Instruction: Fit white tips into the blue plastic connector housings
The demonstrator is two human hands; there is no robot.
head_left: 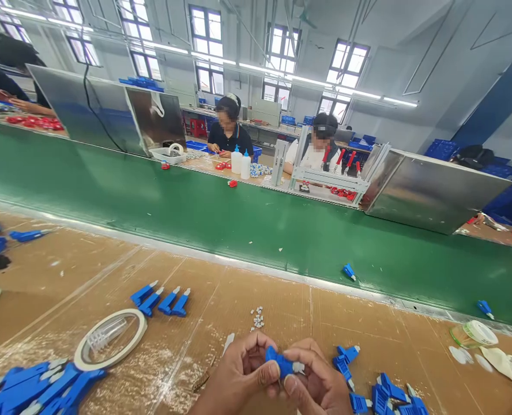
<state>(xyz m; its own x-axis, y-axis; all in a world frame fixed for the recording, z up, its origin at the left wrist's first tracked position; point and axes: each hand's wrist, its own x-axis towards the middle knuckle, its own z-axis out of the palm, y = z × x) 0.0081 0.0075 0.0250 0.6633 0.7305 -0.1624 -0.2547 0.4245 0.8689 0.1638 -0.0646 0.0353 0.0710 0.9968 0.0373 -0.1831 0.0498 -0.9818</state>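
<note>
Low in the middle of the head view, my left hand [248, 369] and my right hand [313, 377] meet around one small blue plastic piece with a white tip [285, 365]. Both thumbs and fingers pinch it, so part of it is covered. Just beyond my fingers lies a small heap of tiny white-grey bits [258, 318]. Similar blue pieces [345, 362] lie right of my right hand, with several more [396, 397] at the bottom edge. A short row of blue pieces [161, 301] sits to the upper left of my hands.
A roll of tape [79, 353] lies left, near a pile of blue pieces [35, 389]. Beyond the cardboard-covered bench runs a green belt [221, 213], carrying blue and red pieces. A clear tub [474, 333] stands right. Co-workers [230, 135] sit across the belt, behind metal panels.
</note>
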